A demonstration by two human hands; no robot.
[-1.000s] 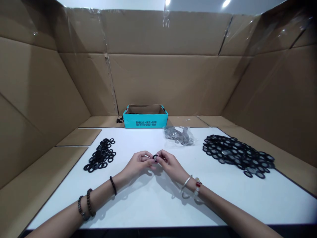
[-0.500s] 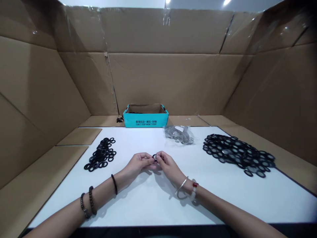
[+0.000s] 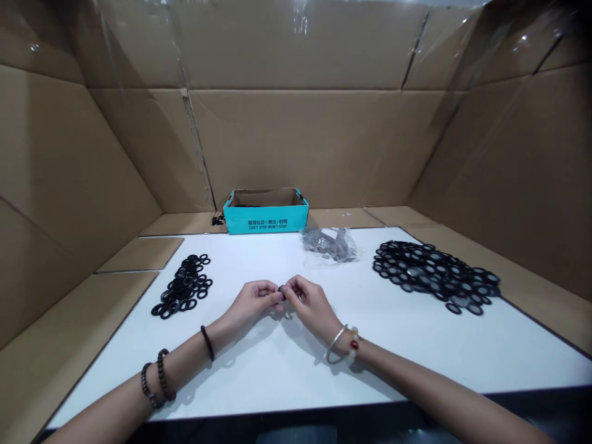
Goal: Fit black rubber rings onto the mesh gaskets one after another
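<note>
My left hand (image 3: 253, 301) and my right hand (image 3: 311, 302) meet above the white table (image 3: 272, 376), their fingertips pinching a small black rubber ring (image 3: 281, 290) from both sides. The fingers hide most of the ring, so I cannot tell if anything sits inside it. To the left of my hands lies a heap of plain black rings (image 3: 182, 287). A larger spread of black rings (image 3: 435, 275) lies to the right, many with grey metal centres.
A teal cardboard box (image 3: 266, 213) stands beyond the table's far edge, with a few black rings (image 3: 218, 220) on the cardboard beside it. A clear bag of metal washers (image 3: 328, 244) lies on the table. Cardboard sheets line the back and sides.
The whole scene sits slightly higher and further left in view as my head has shifted. My hands stay together on the ring, and my forearms have moved little.
</note>
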